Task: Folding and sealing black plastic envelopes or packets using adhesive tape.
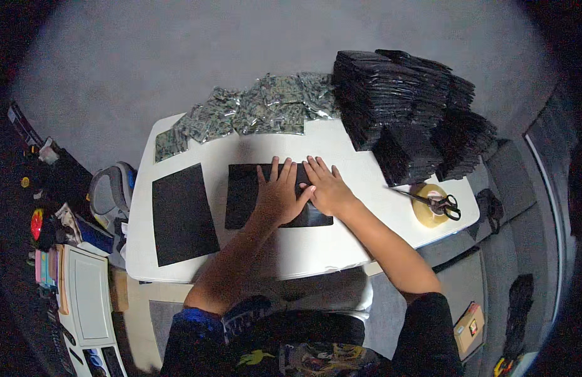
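A flat black packet (239, 200), slightly shiny along its right part, lies crosswise on the white table (259, 251). My left hand (279, 191) rests flat on its middle with the fingers spread. On its right part lies my right hand (327, 188), palm down, fingers stretched forward; the two thumbs meet or nearly meet. What is under the palms is hidden. To the left is a matte black rectangular sheet (184, 217), apart from both hands.
Clear-wrapped camouflage-patterned packets (266, 107) line the table's far edge. Tall stacks of black plastic packets (397, 100) stand at the far right. Black-handled scissors (443, 204) lie on a roll of tape (426, 217). A grey sofa (511, 251) is at the right.
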